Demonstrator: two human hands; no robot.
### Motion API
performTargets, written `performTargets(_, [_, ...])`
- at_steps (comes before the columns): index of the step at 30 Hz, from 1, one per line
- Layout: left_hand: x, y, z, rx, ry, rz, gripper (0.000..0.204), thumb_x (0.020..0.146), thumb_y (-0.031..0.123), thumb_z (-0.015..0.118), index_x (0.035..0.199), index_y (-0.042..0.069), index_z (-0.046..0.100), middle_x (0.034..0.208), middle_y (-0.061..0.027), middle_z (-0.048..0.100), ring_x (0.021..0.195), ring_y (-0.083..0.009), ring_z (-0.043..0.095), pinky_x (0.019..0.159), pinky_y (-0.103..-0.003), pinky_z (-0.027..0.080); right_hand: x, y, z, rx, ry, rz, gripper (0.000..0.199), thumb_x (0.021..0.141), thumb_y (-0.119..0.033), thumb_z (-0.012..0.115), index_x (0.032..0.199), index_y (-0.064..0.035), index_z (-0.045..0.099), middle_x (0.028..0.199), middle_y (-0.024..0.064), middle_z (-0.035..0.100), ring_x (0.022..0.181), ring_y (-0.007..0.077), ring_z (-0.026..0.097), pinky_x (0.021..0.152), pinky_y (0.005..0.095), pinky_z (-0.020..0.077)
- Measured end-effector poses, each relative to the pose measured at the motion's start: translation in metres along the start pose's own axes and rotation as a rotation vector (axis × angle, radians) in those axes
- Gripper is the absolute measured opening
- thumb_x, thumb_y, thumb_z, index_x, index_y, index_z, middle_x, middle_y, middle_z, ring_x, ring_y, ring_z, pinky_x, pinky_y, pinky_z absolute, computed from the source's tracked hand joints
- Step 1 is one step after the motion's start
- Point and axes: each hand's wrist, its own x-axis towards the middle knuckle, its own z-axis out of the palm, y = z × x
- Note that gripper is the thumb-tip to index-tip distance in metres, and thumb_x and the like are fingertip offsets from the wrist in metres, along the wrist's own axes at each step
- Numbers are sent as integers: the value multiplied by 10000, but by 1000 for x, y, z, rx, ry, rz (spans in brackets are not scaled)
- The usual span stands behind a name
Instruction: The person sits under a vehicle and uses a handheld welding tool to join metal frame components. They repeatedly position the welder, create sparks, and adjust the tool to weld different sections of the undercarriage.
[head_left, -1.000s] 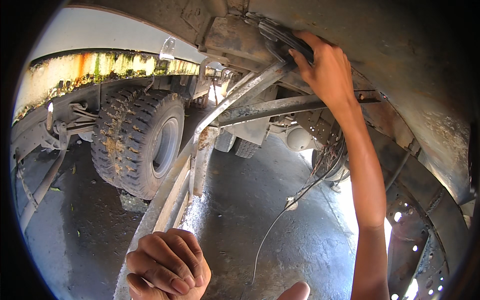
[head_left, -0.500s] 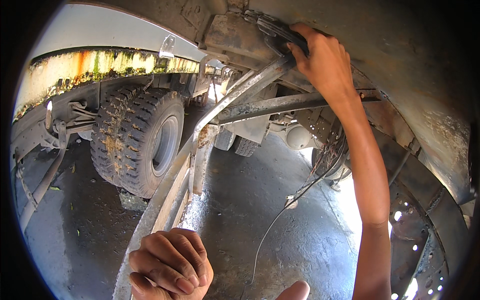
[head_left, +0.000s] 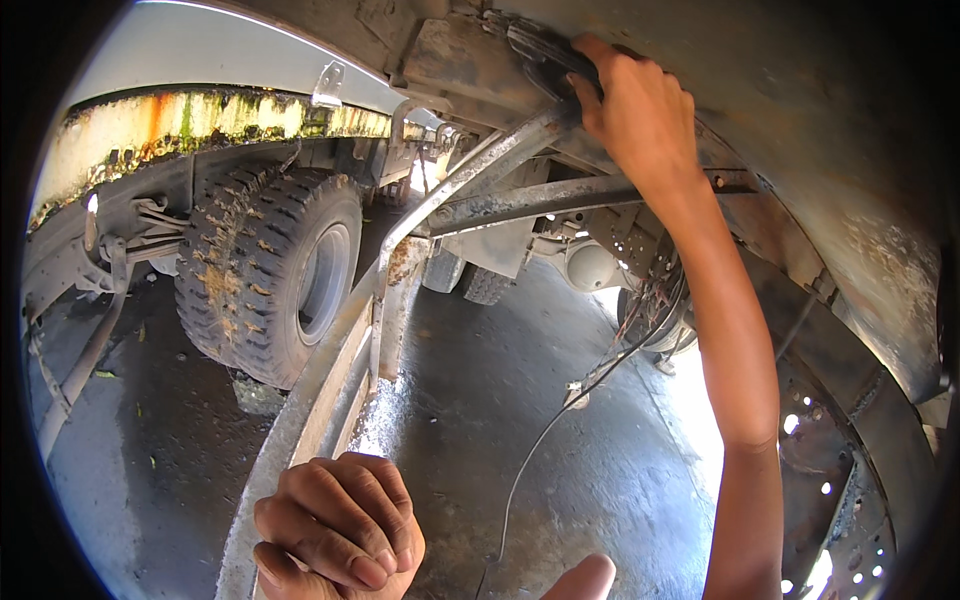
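Note:
My right hand (head_left: 640, 115) reaches up to the vehicle's underside, its fingers curled over a dark flat object (head_left: 545, 55) pressed against a rusty bracket (head_left: 450, 60). What the dark object is cannot be made out. My left hand (head_left: 335, 525) is low in the view, closed around a grey diagonal metal bar (head_left: 400, 235) that runs up towards the bracket. A skin-coloured tip (head_left: 580, 578) pokes in at the bottom edge.
A large knobbly tyre (head_left: 265, 275) stands left on the wet concrete floor (head_left: 560, 480). A horizontal steel crossbar (head_left: 520, 205) passes under my right wrist. A loose wire (head_left: 560, 410) dangles mid-view. A rusty curved mudguard (head_left: 860, 260) with holes wraps the right side.
My right hand has shifted slightly upward along the dark object. My left hand has kept its grip on the bar in the same place.

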Motion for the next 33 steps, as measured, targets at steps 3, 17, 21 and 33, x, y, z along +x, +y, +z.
performTargets(3, [-6, -1, 3, -22, 7, -34, 575, 1138, 420, 339, 677, 108, 485, 695, -30, 489, 484, -113, 498, 509, -236, 477, 3, 6, 2, 88, 24, -1, 326, 940, -262, 715, 1246, -156, 680, 868, 218, 737, 866, 457, 709, 764, 515, 571])
performTargets(17, [-37, -24, -29, 213, -83, -390, 726, 1090, 526, 411, 667, -4, 670, 651, -119, 609, 485, -208, 556, 493, -333, 494, -353, 5, -28, 689, -254, 901, 454, 1046, -251, 616, 1393, 38, 569, 1181, 169, 690, 1048, 226, 644, 969, 378, 492])
performTargets(21, [-75, -53, -52, 130, 3, -598, 561, 1097, 377, 437, 809, -42, 675, 721, -178, 634, 556, -196, 563, 529, -318, 455, -493, -18, -12, 809, -527, 1112, 424, 1021, -294, 655, 1314, 9, 609, 979, 148, 730, 922, 231, 685, 849, 371, 526])
performTargets(33, [-290, -97, -229, 835, -140, -1671, 436, 1049, 424, 608, 958, 17, 732, 775, -16, 663, 647, -72, 612, 591, -221, 446, -668, -71, -9, 239, -1052, 1015, 632, 694, -614, 849, 853, -33, 661, 672, 148, 662, 625, 342, 673, 622, 464, 517])
